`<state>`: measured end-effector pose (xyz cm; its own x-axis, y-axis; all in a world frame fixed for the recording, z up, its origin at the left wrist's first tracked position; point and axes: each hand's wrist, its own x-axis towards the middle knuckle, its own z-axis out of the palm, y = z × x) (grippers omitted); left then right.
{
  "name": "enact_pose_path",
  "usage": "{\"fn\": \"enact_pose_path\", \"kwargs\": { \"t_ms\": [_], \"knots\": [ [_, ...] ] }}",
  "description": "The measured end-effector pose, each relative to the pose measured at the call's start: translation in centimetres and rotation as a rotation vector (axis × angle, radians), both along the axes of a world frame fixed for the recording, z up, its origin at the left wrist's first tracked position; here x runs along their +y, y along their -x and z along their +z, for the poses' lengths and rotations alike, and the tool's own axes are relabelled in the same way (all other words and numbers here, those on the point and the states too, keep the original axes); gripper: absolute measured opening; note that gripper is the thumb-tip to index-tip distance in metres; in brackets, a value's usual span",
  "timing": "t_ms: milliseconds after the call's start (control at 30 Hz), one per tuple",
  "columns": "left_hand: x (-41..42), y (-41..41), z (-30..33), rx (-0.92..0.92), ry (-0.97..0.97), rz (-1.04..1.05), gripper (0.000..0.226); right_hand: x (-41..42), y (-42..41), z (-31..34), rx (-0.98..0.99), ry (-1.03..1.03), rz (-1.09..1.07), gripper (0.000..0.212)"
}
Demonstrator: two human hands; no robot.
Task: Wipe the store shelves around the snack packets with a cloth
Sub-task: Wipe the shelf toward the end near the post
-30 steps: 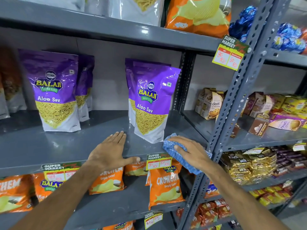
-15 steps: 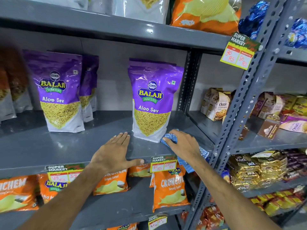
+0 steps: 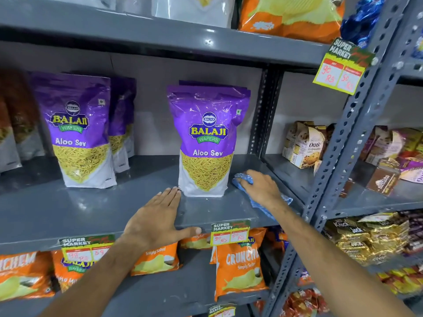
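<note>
A grey metal shelf holds purple Aloo Sev snack packets: one stands upright in the middle and another at the left, with more behind each. My right hand presses a blue checked cloth flat on the shelf just right of the middle packet's base. My left hand lies flat on the shelf's front edge, fingers together, fingertips almost touching the middle packet's lower left corner, thumb hooked over the edge.
A perforated grey upright stands right of my right arm, with a price tag above. Biscuit boxes fill the neighbouring shelf. Orange chip packets sit on the shelf below, behind price labels. Another shelf runs overhead.
My right hand has slid the cloth from the shelf's front edge deeper in, along the right side of the middle packet. My left hand has stayed in place.
</note>
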<state>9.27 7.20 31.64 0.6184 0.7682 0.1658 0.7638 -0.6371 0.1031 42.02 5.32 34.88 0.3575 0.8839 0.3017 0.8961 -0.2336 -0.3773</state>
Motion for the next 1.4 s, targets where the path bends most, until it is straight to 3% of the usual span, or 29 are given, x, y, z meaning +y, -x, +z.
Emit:
{"fn": "enact_pose_path", "kwargs": {
  "t_ms": [67, 200, 333, 467, 733, 1067, 1200, 1400],
  "knots": [
    [0.1, 0.0, 0.0, 0.001, -0.009, 0.0, 0.134, 1.4, -2.7, 0.1, 0.032, 0.022, -0.026, 0.028],
    [0.1, -0.1, -0.1, 0.011, -0.03, -0.002, 0.133, 5.6, -6.7, 0.3, 0.023, 0.105, -0.095, 0.042],
    [0.1, -0.1, -0.1, 0.001, -0.045, 0.003, 0.131, 10.5, -8.1, -0.3, -0.015, 0.062, -0.045, 0.038],
    [0.0, -0.1, 0.1, 0.02, -0.059, 0.011, 0.131, 15.0, -9.3, -0.4, -0.035, 0.152, -0.015, 0.039],
    [-0.1, -0.2, 0.3, -0.015, -0.034, 0.003, 0.131, 18.4, -10.1, -0.4, -0.088, 0.107, 0.057, 0.044],
    [0.0, -0.1, 0.2, 0.01, 0.022, 0.01, 0.134, 12.7, -6.1, -0.1, -0.133, 0.158, 0.099, 0.047],
    [-0.1, -0.2, 0.3, 0.016, 0.035, 0.002, 0.136, 7.5, -3.4, 0.0, -0.177, 0.08, 0.16, 0.033],
    [-0.6, -0.1, 0.9, 0.035, 0.037, -0.003, 0.133, 1.2, 0.0, -0.6, -0.118, 0.118, 0.106, 0.028]
  ]
}}
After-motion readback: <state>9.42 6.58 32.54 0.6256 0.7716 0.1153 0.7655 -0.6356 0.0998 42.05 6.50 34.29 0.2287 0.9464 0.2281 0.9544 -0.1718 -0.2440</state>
